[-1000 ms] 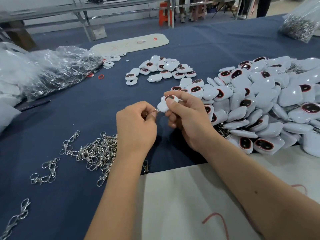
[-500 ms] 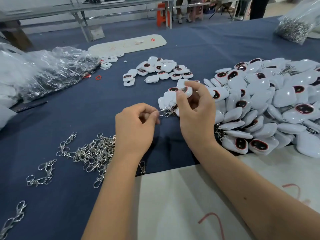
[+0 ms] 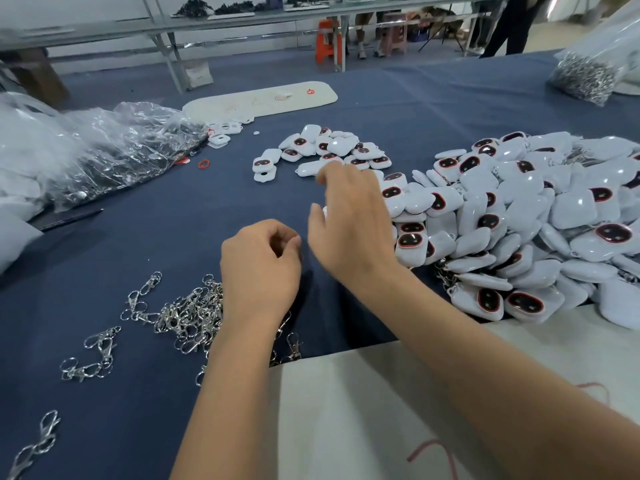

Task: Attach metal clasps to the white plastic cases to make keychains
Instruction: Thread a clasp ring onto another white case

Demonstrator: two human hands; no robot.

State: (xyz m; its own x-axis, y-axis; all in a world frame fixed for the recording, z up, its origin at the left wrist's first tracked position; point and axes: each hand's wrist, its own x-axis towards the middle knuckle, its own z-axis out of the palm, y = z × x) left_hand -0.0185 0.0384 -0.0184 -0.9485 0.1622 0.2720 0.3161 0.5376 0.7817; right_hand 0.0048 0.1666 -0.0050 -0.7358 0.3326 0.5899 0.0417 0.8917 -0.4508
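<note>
Your right hand (image 3: 349,223) reaches forward over the blue cloth (image 3: 173,216), fingers loosely spread and holding nothing visible. Just beyond its fingertips lies a small cluster of white plastic cases (image 3: 325,150): rounded, glossy squares, many showing a dark oval window ringed in red. To the right of that hand a far larger heap of the same cases (image 3: 519,220) is piled up, some with metal clasps poking out at its near edge. Your left hand (image 3: 259,271) hovers close beside the right wrist, fingers curled inward with thumb meeting fingertips; whether it pinches anything cannot be told. Under and left of the left hand, loose silver clasps (image 3: 187,317) lie tangled, with swivel hooks and rings.
</note>
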